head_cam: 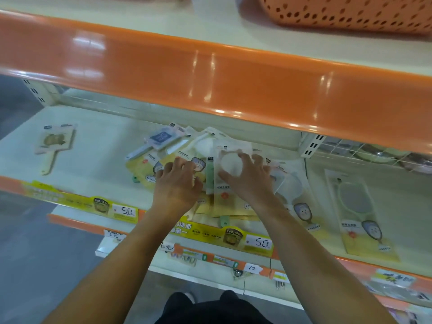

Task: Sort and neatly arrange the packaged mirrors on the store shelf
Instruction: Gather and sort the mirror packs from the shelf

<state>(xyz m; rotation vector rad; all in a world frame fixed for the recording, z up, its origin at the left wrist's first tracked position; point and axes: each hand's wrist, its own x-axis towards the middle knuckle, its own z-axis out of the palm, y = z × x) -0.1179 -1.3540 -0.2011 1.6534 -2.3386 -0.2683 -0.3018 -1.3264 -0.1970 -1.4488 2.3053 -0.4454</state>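
A: Where are your hands?

B: Both are down on the loose heap of packaged mirrors (211, 174) in the middle of the cream metal shelf (98, 148). Your left hand (178, 183) rests knuckles-up on a yellow card pack with a cartoon face (149, 167); the fingers are curled and the tips are hidden, so I cannot tell whether they pinch anything.

A: And the right?

B: Your right hand (249, 178) has its fingers spread wide and bent over a clear pack holding a round white mirror (230, 160), thumb on its near-left edge, fingertips on its far edge. It looks gripped.

A: What lies around the fingers?

B: Just beyond your left fingertips, a clear pack with a dark blue square mirror (161, 139) tilts across the heap. Between your 2 hands, a pale green handle (210, 176) shows. Well left of your left hand, 1 cream square hand mirror with a yellow picture (55, 142) lies alone. Right of your right hand, a long yellow pack with a mint-rimmed oval mirror (355, 202) lies flat. Near your wrists, 2 price tags reading 5.0 (260, 242) sit on the shelf's front edge.
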